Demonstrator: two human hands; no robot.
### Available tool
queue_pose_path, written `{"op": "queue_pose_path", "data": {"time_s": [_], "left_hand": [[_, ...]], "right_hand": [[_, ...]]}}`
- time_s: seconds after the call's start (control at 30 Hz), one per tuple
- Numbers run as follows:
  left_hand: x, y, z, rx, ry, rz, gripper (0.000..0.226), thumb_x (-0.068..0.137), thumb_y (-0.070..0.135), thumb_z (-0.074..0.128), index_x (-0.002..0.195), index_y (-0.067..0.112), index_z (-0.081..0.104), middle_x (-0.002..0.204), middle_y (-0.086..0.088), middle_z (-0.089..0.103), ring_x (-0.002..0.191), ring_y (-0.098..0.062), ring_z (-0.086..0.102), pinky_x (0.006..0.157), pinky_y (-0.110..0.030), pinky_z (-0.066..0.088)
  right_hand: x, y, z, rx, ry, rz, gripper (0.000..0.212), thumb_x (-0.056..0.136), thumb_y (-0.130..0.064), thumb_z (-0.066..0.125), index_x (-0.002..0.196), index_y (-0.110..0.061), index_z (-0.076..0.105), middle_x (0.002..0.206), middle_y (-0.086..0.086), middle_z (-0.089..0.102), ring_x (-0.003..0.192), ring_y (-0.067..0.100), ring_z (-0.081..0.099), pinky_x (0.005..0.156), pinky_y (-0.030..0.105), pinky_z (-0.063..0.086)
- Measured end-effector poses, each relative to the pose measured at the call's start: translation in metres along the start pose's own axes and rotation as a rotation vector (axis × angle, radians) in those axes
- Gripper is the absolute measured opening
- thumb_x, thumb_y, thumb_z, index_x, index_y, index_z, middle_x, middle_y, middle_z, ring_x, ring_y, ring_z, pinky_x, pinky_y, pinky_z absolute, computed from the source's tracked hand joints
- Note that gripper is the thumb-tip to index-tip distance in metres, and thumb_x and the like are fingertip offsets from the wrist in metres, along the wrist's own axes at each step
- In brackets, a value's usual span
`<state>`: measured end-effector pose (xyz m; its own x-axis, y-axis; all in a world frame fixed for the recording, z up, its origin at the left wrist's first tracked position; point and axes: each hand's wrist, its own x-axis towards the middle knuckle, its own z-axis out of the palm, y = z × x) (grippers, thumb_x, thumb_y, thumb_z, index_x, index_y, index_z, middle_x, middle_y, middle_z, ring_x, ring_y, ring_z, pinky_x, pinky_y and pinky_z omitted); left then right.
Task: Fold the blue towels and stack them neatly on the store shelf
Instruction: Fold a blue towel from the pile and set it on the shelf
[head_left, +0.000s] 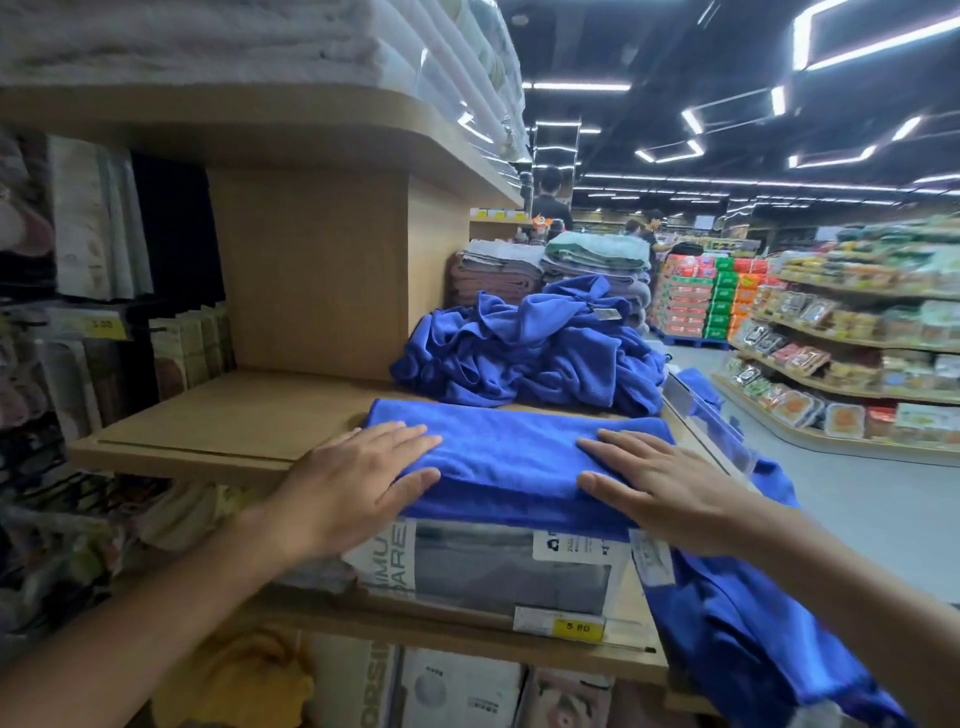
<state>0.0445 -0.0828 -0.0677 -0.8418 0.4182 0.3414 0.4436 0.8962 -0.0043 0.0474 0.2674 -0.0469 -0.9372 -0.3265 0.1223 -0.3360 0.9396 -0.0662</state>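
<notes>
Both forearms come in from the bottom corners. Left hand (358, 475) lies flat on the left end of the folded blue towel (514, 449), fingers straight and slightly spread, thumb along the towel's front edge. Right hand (657, 480) does the same on the right end, fingers straight, palm down. Neither hand grips anything; both press flat.

Folded towel sits at the front edge of the wooden shelf (223, 415), long side parallel to the lip, front fold just over it. Bare shelf board shows to the left of the towel, running back to the wooden divider (311, 270). Just behind the folded towel, touching or nearly so, is a crumpled pile of blue towels (530, 348), which takes up the right rear of the shelf. Another blue towel (737, 623) hangs off the shelf's right corner, down past the lower shelf.

Below the front lip: a packaged grey item (493, 566) and a yellow price tag (577, 627) on the lower shelf edge. Upper shelf (311, 130) overhangs with white towels (208, 41) stacked on it. Grey and green towel stacks (592, 254) sit behind the pile. Aisle floor (857, 519) is to the right, with grocery racks (857, 338) beyond.
</notes>
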Motion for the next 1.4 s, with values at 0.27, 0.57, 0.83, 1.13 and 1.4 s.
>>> {"op": "queue_pose_path", "data": {"time_s": [0.27, 0.57, 0.83, 1.13, 1.4], "left_hand": [[0.071, -0.022, -0.02, -0.22, -0.243, -0.231, 0.048, 0.091, 0.038, 0.043, 0.137, 0.034, 0.056, 0.149, 0.007, 0.052, 0.135, -0.015, 0.049, 0.114, -0.03, 0.034], [0.09, 0.048, 0.016, -0.106, -0.308, -0.121, 0.073, 0.095, 0.069, 0.019, 0.16, 0.038, 0.012, 0.168, 0.016, 0.003, 0.155, -0.01, 0.0, 0.125, -0.048, -0.001], [0.085, 0.051, 0.01, -0.103, -0.307, -0.123, 0.072, 0.096, 0.07, 0.017, 0.16, 0.038, 0.009, 0.168, 0.017, 0.0, 0.155, -0.009, -0.002, 0.125, -0.047, -0.002], [0.084, 0.051, 0.011, -0.098, -0.292, -0.125, 0.072, 0.097, 0.071, 0.018, 0.161, 0.038, 0.01, 0.168, 0.015, 0.002, 0.155, -0.009, 0.0, 0.125, -0.047, -0.001], [0.083, 0.05, 0.012, -0.129, -0.287, -0.12, 0.079, 0.092, 0.078, 0.015, 0.16, 0.038, 0.01, 0.168, 0.016, 0.002, 0.155, -0.009, -0.001, 0.125, -0.048, -0.002]], "right_hand": [[0.03, 0.006, -0.014, 0.061, -0.069, 0.014, 0.091, 0.078, -0.088, 0.016, 0.157, -0.045, 0.026, 0.167, -0.014, 0.021, 0.153, 0.009, 0.017, 0.123, 0.037, 0.017], [0.006, 0.015, -0.019, 0.067, -0.135, 0.029, 0.115, 0.068, -0.098, 0.001, 0.162, -0.033, 0.018, 0.169, -0.006, 0.013, 0.156, 0.016, 0.009, 0.125, 0.037, 0.01], [0.041, 0.019, -0.029, -0.103, -0.003, 0.466, 0.046, 0.099, -0.042, 0.048, 0.128, -0.006, 0.048, 0.129, 0.017, 0.062, 0.111, 0.035, 0.059, 0.078, 0.038, 0.041], [0.039, 0.023, -0.056, 1.109, 0.032, 0.717, 0.06, 0.085, -0.036, 0.079, 0.13, -0.015, 0.046, 0.128, 0.004, 0.053, 0.109, 0.026, 0.06, 0.082, 0.039, 0.051], [0.027, 0.017, -0.058, 1.757, -0.009, 0.687, 0.058, 0.086, -0.02, 0.076, 0.138, -0.002, 0.055, 0.127, 0.016, 0.068, 0.111, 0.031, 0.068, 0.095, 0.041, 0.056]]}}
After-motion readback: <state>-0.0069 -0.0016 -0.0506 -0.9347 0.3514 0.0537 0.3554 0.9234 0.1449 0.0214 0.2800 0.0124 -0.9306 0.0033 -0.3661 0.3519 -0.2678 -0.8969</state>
